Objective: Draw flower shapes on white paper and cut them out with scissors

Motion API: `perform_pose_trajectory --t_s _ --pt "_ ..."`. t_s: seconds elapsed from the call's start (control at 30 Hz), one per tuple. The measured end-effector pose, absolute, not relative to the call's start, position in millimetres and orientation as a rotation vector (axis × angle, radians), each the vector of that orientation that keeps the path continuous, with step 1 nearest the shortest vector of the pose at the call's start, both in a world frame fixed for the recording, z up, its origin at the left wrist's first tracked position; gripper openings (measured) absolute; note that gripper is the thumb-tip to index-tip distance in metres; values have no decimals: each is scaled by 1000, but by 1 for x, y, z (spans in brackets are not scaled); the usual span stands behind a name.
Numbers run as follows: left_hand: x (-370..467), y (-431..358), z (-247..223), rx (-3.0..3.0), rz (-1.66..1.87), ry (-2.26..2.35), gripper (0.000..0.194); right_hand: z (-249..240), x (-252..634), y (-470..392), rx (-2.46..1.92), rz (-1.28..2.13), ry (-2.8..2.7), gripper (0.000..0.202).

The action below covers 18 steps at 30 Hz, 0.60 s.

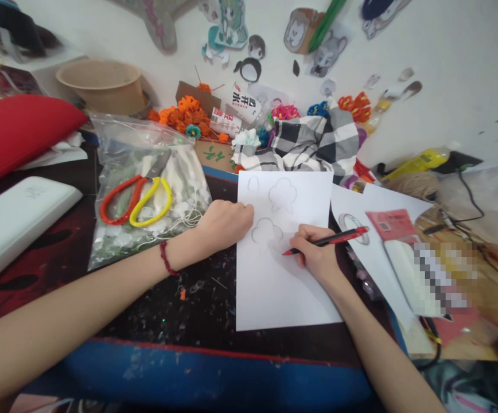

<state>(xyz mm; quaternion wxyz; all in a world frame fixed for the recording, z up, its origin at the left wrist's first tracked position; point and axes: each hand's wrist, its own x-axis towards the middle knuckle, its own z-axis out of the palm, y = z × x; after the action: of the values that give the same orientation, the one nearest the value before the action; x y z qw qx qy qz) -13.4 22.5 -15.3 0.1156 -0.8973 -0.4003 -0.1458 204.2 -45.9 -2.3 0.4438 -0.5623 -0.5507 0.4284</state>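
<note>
A white sheet of paper [286, 292] lies on the dark tabletop. Faint grey outlines show on its upper half: a small shape, a rounded cloud-like head [282, 194] and a similar partial one below it. My right hand [318, 252] grips a red-and-black pencil [333, 237], its red tip at the paper just right of the lower outline. Closed in a fist, my left hand [225, 225] rests at the sheet's upper left edge; its palm is hidden, so whatever it may hold cannot be seen. A dark red braided bracelet circles the left wrist.
Left of the paper, scissors [139, 201] with red and yellow handles lie on a clear plastic bag [184, 166]. A white box-like object [25, 223] sits farther left. Behind are checked cloth [313, 140] and orange crocheted flowers [184, 115]. More papers [352, 201] lie right.
</note>
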Motion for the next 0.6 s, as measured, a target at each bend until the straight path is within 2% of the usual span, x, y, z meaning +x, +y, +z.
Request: perform_pose_trajectory --t_s 0.6 --pt "-13 23 -16 -2634 -410 -1164 29 5 199 -46 -1397 1054 -1444 34"
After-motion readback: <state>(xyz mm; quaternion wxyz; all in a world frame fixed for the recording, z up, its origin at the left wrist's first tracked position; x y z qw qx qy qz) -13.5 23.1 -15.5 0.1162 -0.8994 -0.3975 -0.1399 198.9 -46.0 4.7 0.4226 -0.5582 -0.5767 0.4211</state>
